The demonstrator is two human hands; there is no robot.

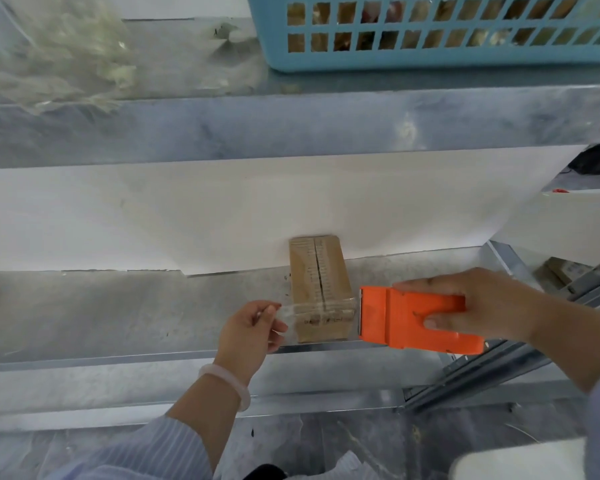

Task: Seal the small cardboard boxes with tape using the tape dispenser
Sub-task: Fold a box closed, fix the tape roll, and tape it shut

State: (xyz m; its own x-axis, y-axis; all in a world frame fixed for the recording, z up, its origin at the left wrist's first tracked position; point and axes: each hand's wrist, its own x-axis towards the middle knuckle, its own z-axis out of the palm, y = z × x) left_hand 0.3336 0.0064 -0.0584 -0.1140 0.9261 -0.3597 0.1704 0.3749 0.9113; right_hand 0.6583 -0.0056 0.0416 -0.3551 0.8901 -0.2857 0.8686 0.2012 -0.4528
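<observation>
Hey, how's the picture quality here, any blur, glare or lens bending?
Head view: the cardboard box and orange tape dispenser read fairly sharp; the clear plastic pile upper left is smeared; the wide lens slightly bows the metal shelf lip; light is soft, with faint sheen on the tape strip.

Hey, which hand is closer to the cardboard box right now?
Left. The left hand pinches the tape just left of the cardboard box; the right hand is farther to its right, gripping the orange tape dispenser between them.
</observation>
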